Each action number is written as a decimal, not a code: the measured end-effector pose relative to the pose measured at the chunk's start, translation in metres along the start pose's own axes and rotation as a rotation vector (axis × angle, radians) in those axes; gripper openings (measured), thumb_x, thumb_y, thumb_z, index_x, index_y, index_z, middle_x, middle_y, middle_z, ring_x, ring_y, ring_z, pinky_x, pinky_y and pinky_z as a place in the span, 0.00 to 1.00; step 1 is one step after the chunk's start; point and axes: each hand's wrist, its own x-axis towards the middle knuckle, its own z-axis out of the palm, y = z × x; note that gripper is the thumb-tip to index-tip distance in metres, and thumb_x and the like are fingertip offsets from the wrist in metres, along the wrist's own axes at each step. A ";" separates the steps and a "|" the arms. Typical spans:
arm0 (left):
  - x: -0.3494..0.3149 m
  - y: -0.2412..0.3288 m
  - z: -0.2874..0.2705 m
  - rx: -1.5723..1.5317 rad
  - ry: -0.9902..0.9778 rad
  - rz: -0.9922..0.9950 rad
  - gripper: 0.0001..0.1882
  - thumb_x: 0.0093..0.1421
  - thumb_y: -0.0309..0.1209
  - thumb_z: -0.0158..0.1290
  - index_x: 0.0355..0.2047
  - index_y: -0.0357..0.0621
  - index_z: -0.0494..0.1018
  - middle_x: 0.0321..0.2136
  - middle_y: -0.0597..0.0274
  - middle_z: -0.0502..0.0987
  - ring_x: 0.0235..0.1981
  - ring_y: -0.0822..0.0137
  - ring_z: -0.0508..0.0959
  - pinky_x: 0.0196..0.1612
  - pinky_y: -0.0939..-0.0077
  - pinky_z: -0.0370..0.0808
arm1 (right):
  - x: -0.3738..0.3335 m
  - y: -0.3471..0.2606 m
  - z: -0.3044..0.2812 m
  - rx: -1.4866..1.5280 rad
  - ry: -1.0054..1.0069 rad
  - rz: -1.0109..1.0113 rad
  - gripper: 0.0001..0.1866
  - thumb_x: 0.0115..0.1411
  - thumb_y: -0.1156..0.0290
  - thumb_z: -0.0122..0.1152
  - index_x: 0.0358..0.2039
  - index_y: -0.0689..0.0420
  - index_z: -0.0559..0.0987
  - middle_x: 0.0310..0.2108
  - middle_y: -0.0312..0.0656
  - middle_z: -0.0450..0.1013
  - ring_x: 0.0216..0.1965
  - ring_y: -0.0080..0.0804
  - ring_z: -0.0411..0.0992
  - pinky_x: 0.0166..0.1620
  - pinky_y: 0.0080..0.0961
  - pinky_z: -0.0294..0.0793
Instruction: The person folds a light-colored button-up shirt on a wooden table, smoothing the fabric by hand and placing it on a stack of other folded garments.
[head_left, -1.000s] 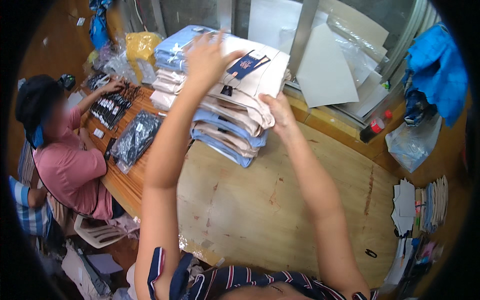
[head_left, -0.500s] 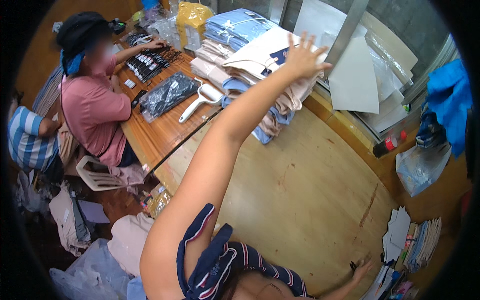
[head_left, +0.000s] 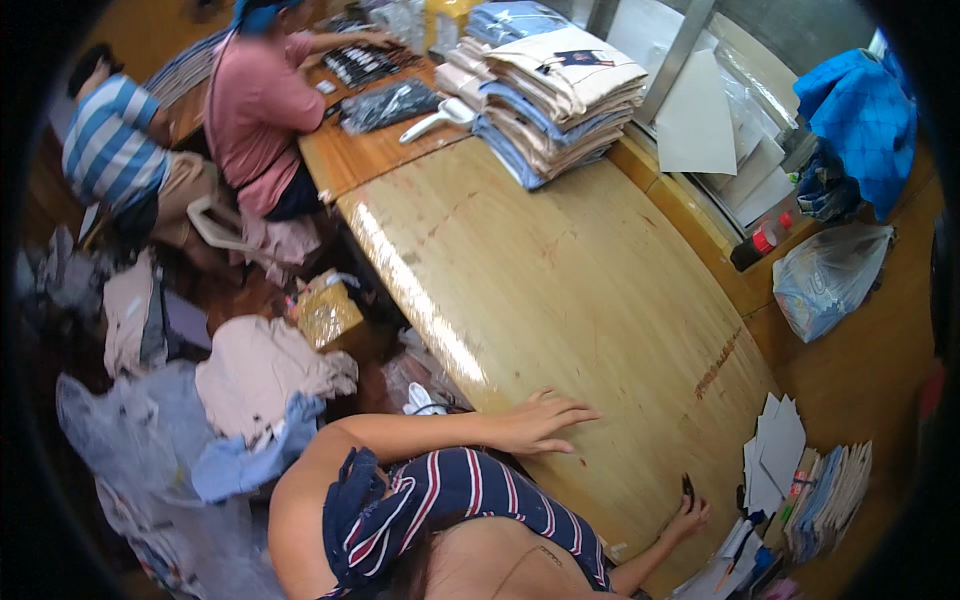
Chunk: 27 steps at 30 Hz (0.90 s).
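My left hand (head_left: 540,422) is over the near part of the wooden table (head_left: 560,290), its fingers stretched out and nothing in them. Lower right, near the table's edge, my right hand (head_left: 690,518) is closed on a small black tool (head_left: 688,487) whose tip points up; its exact kind is too small to make out. At the table's far end stands a tall stack of folded garments (head_left: 560,125) in cream, pink and blue, with a dark label on the top piece. Neither hand touches the stack.
Beside my right hand are white cards (head_left: 772,445) and a row of folded cloth pieces (head_left: 828,500). A dark bottle (head_left: 760,240) and a plastic bag (head_left: 830,280) lie right. Garments (head_left: 270,380) are heaped left. Two people sit far left; a white lint roller (head_left: 440,118) lies near the stack.
My left hand has come back from the top of the garment stack to the near part of the table. My right hand still holds the small black tool. The view has shifted.
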 end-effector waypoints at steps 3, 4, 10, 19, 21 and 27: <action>-0.036 0.026 0.020 -0.091 0.163 -0.071 0.29 0.53 0.42 0.45 0.54 0.48 0.52 0.46 0.48 0.61 0.48 0.54 0.61 0.51 0.58 0.54 | 0.037 0.073 0.001 -0.300 -0.095 0.332 0.17 0.48 0.63 0.56 0.38 0.55 0.73 0.37 0.44 0.67 0.41 0.42 0.64 0.40 0.35 0.64; -0.050 0.035 0.023 -0.053 0.240 -0.115 0.29 0.53 0.41 0.47 0.53 0.47 0.53 0.45 0.48 0.63 0.47 0.53 0.63 0.50 0.60 0.56 | 0.046 0.071 -0.003 -0.273 0.060 0.292 0.17 0.49 0.62 0.55 0.39 0.54 0.72 0.38 0.44 0.67 0.41 0.41 0.64 0.40 0.35 0.64; -0.138 0.040 0.001 0.162 0.582 -0.521 0.29 0.48 0.36 0.52 0.49 0.41 0.57 0.43 0.48 0.66 0.41 0.50 0.68 0.44 0.60 0.64 | 0.055 -0.010 0.015 0.296 0.399 -0.103 0.22 0.54 0.60 0.50 0.45 0.63 0.67 0.42 0.55 0.62 0.44 0.47 0.62 0.47 0.37 0.60; -0.428 -0.029 -0.041 -0.197 0.562 -1.233 0.29 0.51 0.42 0.50 0.51 0.46 0.57 0.36 0.51 0.71 0.37 0.61 0.72 0.39 0.68 0.68 | -0.118 -0.296 -0.054 0.277 -0.320 -0.843 0.32 0.48 0.63 0.56 0.54 0.48 0.57 0.55 0.51 0.48 0.54 0.48 0.50 0.51 0.43 0.53; -0.493 -0.070 -0.026 -0.387 0.913 -1.364 0.27 0.51 0.41 0.50 0.49 0.44 0.59 0.31 0.56 0.72 0.28 0.67 0.73 0.31 0.72 0.70 | -0.139 -0.323 -0.052 -0.113 -0.251 -0.888 0.32 0.47 0.61 0.56 0.54 0.44 0.57 0.56 0.48 0.48 0.55 0.47 0.50 0.51 0.44 0.53; -0.646 -0.243 0.117 -0.532 1.188 -2.054 0.10 0.44 0.33 0.49 0.21 0.39 0.74 0.26 0.55 0.76 0.26 0.63 0.76 0.30 0.71 0.71 | -0.134 -0.326 -0.020 -0.065 0.048 -0.940 0.32 0.48 0.64 0.54 0.54 0.42 0.57 0.56 0.41 0.52 0.52 0.47 0.55 0.50 0.42 0.57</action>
